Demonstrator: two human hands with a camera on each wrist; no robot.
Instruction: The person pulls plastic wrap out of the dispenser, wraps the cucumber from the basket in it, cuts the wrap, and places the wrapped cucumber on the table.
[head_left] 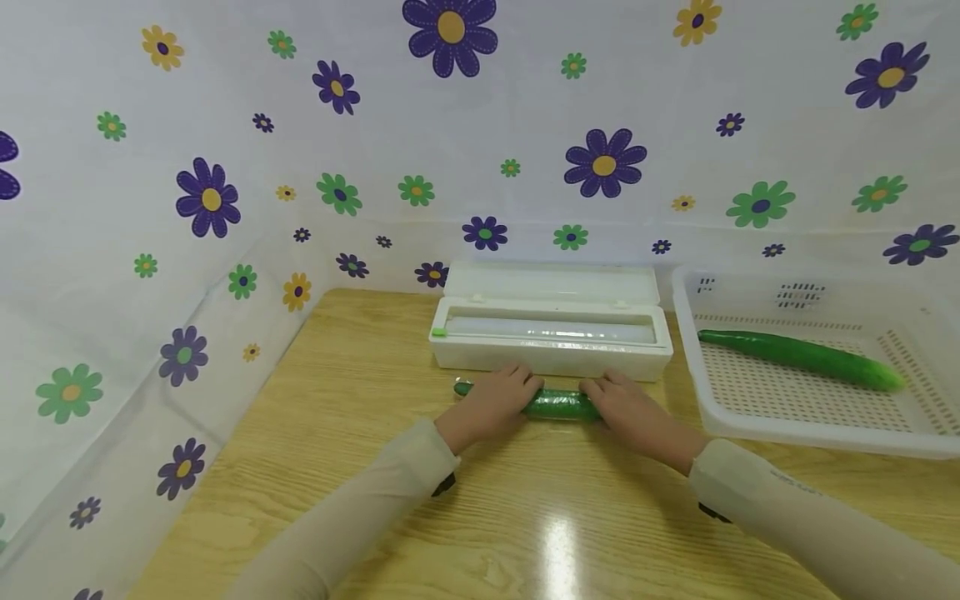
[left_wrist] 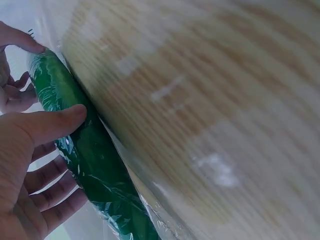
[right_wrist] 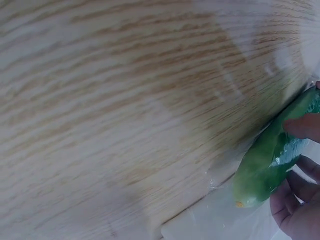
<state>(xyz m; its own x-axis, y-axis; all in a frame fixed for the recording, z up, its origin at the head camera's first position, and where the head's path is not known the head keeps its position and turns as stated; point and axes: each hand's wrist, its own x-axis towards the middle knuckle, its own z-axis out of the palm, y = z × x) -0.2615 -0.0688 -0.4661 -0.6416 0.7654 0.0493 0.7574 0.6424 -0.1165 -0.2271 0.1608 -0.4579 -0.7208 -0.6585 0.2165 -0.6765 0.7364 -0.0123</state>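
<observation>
A green cucumber (head_left: 558, 405), wrapped in shiny clear film, lies crosswise in front of the white cling film box (head_left: 551, 357). My left hand (head_left: 495, 404) grips it left of its middle, with the thumb along the near side and the fingers round the far side, as the left wrist view shows. Toward the right end my right hand (head_left: 628, 415) holds the same cucumber (right_wrist: 267, 165), its pale tip showing past the fingers. Loose film (left_wrist: 167, 220) spreads beside the cucumber in the left wrist view.
The box's lid (head_left: 551, 285) stands open at the back, with a film roll (head_left: 551, 329) inside. On the right, a white plastic basket (head_left: 693, 392) holds another cucumber (head_left: 802, 354). Flowered sheeting (head_left: 517, 108) hangs behind the wooden table (head_left: 337, 400).
</observation>
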